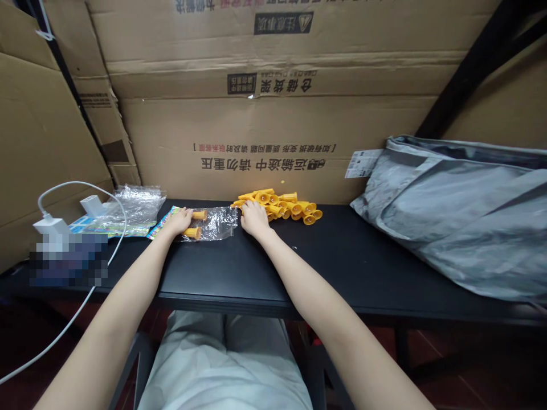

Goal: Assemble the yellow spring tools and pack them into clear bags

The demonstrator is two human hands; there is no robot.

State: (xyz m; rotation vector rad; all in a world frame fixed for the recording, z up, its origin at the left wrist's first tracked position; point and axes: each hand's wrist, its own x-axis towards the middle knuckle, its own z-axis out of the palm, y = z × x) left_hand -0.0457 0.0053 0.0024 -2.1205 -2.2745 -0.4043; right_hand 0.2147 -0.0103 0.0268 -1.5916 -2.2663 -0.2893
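Note:
My left hand (pixel 180 220) lies over the coloured header end of a clear plastic bag (pixel 217 223), its fingers curled down onto it. Two yellow trumpet-shaped plastic pieces (pixel 192 233) are at this bag, beside my fingers; whether both are fully inside I cannot tell. At the left end of a pile of the same yellow pieces (pixel 297 208), my right hand (pixel 255 220) has its fingers closed around a piece, whose narrow end pokes out to the left. The fingertips are partly hidden by the hand.
More clear bags with coloured headers (pixel 139 208) lie at the left, near a white charger (pixel 50 228) with a cable and a blurred-out dark item (pixel 68 259). Cardboard (pixel 265 125) walls the back of the black table (pixel 222 273). A large grey bag (pixel 448 210) stands at right.

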